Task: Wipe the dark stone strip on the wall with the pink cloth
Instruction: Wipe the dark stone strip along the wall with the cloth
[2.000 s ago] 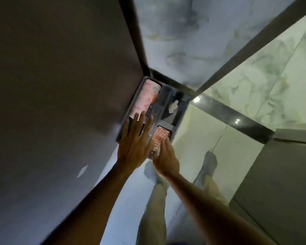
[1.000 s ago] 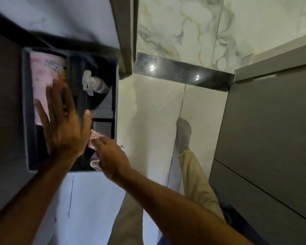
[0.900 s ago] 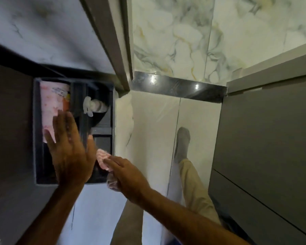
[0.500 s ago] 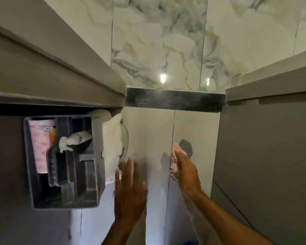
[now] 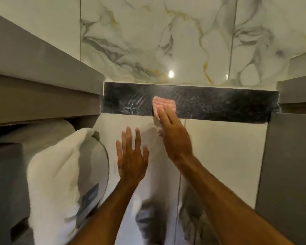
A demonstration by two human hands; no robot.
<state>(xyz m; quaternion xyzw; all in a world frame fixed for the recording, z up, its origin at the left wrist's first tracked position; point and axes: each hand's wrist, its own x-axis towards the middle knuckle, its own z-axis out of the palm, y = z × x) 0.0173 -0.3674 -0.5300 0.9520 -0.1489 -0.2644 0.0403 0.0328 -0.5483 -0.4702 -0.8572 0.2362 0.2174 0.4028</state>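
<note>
The dark stone strip runs level across the wall between pale marble tiles above and plain glossy tiles below. A pink checked cloth lies flat on the strip, left of its middle. My right hand presses the cloth against the stone with its fingers over the cloth's lower part. Pale smears show on the strip to the left of the cloth. My left hand is below the strip with its fingers spread, holding nothing, in front of the glossy tile.
A grey shelf or cabinet juts out at the left, meeting the strip's left end. White towel or cushion bulges below it. A grey cabinet panel closes the right side. Veined marble tiles fill the wall above.
The view swung up from the grey caddy to the wall. My right hand carried the pink cloth up from the lower tile onto the dark strip. My left hand left the caddy and rose.
</note>
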